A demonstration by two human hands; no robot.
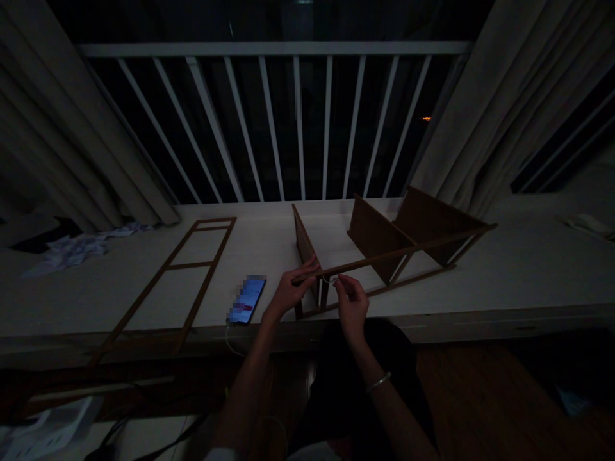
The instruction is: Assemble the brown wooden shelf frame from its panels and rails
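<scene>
A half-built wooden shelf rack (384,246) lies on its side on the white ledge (504,275), with three brown boards joined by thin rails. My left hand (293,287) is closed round the near end of the upper rail, by the nearest board. My right hand (350,299) pinches a small thin metal tool or fastener whose tip touches that same rail end; what it is I cannot make out. A bracelet sits on my right wrist.
A ladder-shaped wooden side frame (168,282) lies flat on the ledge at left. A lit phone (246,299) with a cable lies beside my left hand. Crumpled paper (77,248) sits far left. White railing (288,121) and curtains stand behind.
</scene>
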